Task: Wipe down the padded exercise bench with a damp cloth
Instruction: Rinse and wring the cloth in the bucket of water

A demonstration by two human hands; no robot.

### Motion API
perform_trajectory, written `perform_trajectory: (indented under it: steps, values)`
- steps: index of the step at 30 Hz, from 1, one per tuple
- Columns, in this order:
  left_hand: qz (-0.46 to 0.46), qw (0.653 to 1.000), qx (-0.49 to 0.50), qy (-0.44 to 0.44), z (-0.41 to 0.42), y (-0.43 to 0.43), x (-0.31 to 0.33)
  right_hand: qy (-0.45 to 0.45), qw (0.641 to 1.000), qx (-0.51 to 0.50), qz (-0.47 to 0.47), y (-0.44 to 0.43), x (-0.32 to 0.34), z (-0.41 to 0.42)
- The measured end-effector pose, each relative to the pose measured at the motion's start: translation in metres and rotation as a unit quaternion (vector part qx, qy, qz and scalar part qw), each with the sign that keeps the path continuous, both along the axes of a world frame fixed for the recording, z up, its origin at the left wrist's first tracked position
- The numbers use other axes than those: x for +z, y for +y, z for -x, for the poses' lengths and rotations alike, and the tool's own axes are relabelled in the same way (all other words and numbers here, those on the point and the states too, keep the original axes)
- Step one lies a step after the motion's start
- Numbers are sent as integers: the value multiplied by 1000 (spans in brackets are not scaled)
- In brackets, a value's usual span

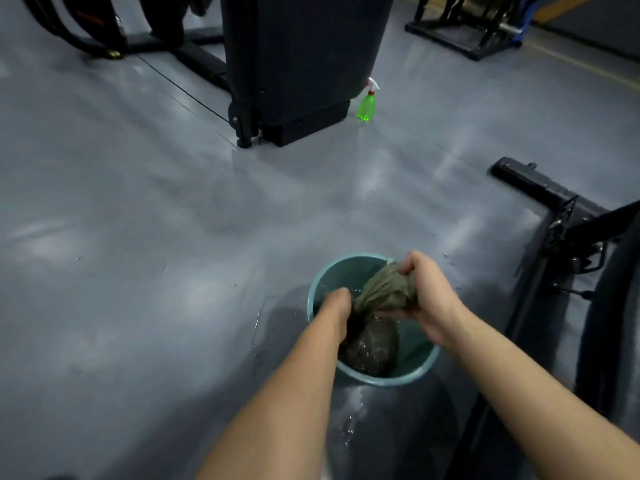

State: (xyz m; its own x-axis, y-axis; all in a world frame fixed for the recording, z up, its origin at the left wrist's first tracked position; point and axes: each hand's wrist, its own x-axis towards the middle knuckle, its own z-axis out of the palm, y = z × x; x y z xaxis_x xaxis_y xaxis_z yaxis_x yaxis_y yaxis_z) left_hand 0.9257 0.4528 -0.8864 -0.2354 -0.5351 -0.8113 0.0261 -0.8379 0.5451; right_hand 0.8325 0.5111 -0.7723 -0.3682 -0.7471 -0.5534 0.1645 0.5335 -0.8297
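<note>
The olive cloth [384, 289] is hanging bunched over the teal bucket [426, 367], its dark soaked lower end sagging inside. The right hand [427, 299] is clenching the upper bundle with curled fingers. The left hand [337, 306] is reaching down to the cloth's narrow neck, its fingers hidden, so its hold cannot be told. Water is lying in patches on the glossy grey floor [138, 237] beside the bucket. If the wringing is cut short, the dripping cloth is likely to be adding to that slippery wet and over-soaking what looks like the padded bench [304, 46], standing well apart beside a green spray bottle [366, 106].
</note>
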Motion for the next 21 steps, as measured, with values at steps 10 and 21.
perform_trajectory:
  steps: [10,21]
  values:
    - [-55,998,0,42,4,-5,0,137,986,-93,-1,-13,-40,-2]
    - [42,997,63,9,18,1,22,216,965,85,-123,-1,-84,-5]
